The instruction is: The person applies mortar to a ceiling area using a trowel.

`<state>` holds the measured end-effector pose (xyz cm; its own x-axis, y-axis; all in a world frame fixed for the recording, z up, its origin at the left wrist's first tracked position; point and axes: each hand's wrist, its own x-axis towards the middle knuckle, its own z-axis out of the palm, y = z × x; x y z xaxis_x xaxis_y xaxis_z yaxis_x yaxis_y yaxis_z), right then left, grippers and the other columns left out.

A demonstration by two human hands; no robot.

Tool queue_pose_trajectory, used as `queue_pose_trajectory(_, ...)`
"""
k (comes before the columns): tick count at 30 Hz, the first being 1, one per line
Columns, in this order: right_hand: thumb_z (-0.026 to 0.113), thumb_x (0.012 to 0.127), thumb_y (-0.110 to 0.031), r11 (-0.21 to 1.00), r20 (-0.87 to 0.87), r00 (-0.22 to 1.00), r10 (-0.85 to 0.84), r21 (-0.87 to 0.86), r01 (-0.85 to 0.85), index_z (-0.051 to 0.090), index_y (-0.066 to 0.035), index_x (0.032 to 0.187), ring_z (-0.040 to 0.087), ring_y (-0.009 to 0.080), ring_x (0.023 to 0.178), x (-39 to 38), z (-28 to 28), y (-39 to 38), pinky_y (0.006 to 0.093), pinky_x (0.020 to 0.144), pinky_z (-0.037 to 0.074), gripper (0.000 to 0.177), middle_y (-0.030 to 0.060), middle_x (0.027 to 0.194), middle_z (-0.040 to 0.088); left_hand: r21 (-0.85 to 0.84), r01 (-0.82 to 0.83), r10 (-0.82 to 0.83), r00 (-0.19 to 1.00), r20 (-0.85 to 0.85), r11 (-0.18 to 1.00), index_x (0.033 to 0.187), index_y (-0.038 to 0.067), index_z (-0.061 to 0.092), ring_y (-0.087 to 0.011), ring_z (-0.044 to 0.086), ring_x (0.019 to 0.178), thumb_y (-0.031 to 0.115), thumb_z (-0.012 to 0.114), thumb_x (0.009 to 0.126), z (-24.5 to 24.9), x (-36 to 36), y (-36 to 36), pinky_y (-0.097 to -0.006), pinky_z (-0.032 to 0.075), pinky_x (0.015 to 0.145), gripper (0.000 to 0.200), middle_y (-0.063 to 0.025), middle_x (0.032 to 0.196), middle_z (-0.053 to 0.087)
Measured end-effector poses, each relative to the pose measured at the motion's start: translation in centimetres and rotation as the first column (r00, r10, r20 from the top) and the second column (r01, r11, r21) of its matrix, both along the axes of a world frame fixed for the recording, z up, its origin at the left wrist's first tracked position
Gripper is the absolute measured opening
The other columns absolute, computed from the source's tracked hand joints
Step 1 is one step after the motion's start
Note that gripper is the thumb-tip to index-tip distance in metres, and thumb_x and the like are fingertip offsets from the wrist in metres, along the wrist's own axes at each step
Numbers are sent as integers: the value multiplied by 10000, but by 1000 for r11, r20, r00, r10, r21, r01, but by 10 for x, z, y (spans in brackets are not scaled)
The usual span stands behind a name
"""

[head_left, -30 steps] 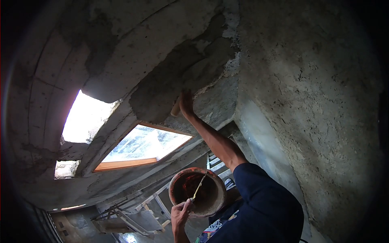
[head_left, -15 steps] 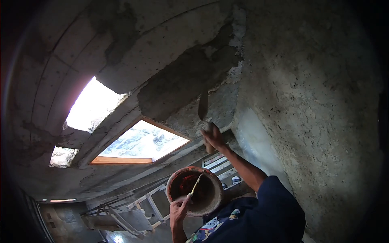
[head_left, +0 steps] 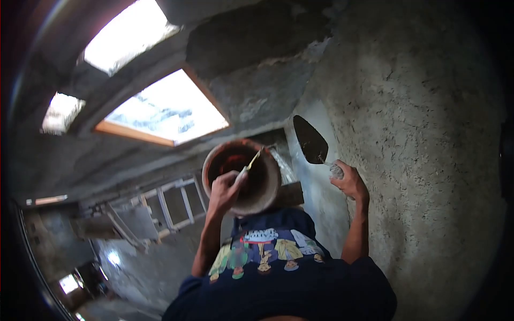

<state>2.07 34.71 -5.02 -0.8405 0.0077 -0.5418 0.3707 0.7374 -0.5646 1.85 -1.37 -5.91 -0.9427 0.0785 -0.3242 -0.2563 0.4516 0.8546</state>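
Note:
My left hand [head_left: 225, 191] is closed on the rope handle [head_left: 254, 160] of a round, mortar-stained bucket [head_left: 272, 184]. The bucket hangs tilted in front of my body, with its reddish inside showing; what lies at its bottom is too dark to tell. On the right, my right hand [head_left: 350, 181] grips the worn handle of a pointed trowel [head_left: 310, 140]. Its dark blade points up and to the left, beside the rough wall and apart from the bucket.
A rough plastered wall [head_left: 412, 160] rises close on my right. A wood-framed window [head_left: 171, 109] opens ahead on the left, below another bright opening [head_left: 128, 35]. Wooden frames [head_left: 174, 206] stand lower left. A board [head_left: 289, 195] lies just behind the bucket.
The view has tilted down. My right hand has brought the trowel away from the wall by the window, down and to the right. My left hand still holds the bucket.

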Motion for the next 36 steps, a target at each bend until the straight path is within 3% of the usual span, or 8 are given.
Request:
queue_pose_trajectory(5, 677, 741, -283, 979, -15, 979, 201, 44, -200, 551, -13, 1085, 596, 402, 971, 33, 1, -4, 436, 840, 474, 455, 251, 996, 619, 47, 13, -15, 999, 49, 999, 778, -3, 611, -84, 451, 544, 388, 578, 903, -18, 4, 13, -291, 367, 506, 412, -51, 560, 496)
queue_pose_trajectory(7, 679, 739, -304, 939, 161, 927, 340, -1, -344, 555, -13, 1080, 586, 412, 982, 30, 1, -22, 441, 845, 472, 465, 260, 1010, 614, 78, 6, -10, 999, 53, 997, 754, 0, 604, -92, 456, 535, 400, 571, 904, -26, 2, 15, -294, 368, 500, 428, -50, 553, 494)
queue_pose_trajectory(10, 681, 738, -313, 893, 110, 895, 432, 89, -442, 538, -24, 1043, 581, 418, 970, 34, -48, -49, 465, 832, 467, 444, 237, 979, 627, 91, 50, -54, 998, 37, 995, 758, 9, 603, -44, 392, 581, 395, 572, 920, -31, 1, 21, -245, 308, 505, 420, 33, 601, 468)
queue_pose_trajectory(15, 648, 788, -253, 855, -23, 871, 491, 206, -476, 518, -13, 1034, 613, 438, 893, 43, -108, -101, 485, 784, 498, 368, 251, 914, 634, 190, -17, -11, 990, 142, 982, 800, 13, 622, -53, 426, 578, 375, 606, 903, -32, 3, 16, -255, 335, 508, 377, 21, 606, 490)
queue_pose_trajectory(21, 637, 798, -211, 791, 20, 849, 528, 350, -501, 546, -7, 974, 653, 408, 838, 47, -102, -116, 483, 749, 524, 284, 240, 896, 644, -50, -100, 92, 987, -133, 994, 951, 18, 657, -140, 531, 555, 253, 645, 855, -24, 0, -10, -319, 422, 548, 254, -109, 618, 577)
queue_pose_trajectory(24, 643, 794, -206, 774, 43, 839, 542, 363, -518, 563, -5, 973, 657, 397, 850, 44, -116, -105, 468, 759, 529, 280, 236, 909, 648, -185, -232, 176, 945, -277, 955, 910, -3, 616, -348, 597, 625, 263, 612, 869, -65, -7, -28, -421, 451, 589, 270, -189, 705, 608)
queue_pose_trajectory(27, 640, 797, -203, 763, 62, 841, 537, 390, -516, 557, -7, 998, 655, 399, 862, 45, -118, -96, 469, 769, 527, 293, 232, 914, 654, -341, -323, 159, 889, -430, 883, 951, 3, 573, -427, 595, 752, 288, 596, 881, -122, -7, -36, -469, 471, 639, 294, -223, 812, 577)
queue_pose_trajectory(36, 631, 794, -202, 805, 76, 858, 508, 312, -505, 542, -28, 1033, 641, 420, 873, 39, -119, -86, 497, 786, 513, 309, 247, 924, 645, -551, -240, 152, 968, -201, 799, 932, 26, 529, -427, 606, 805, 277, 683, 793, -127, -11, -33, -498, 488, 688, 326, -219, 855, 605)
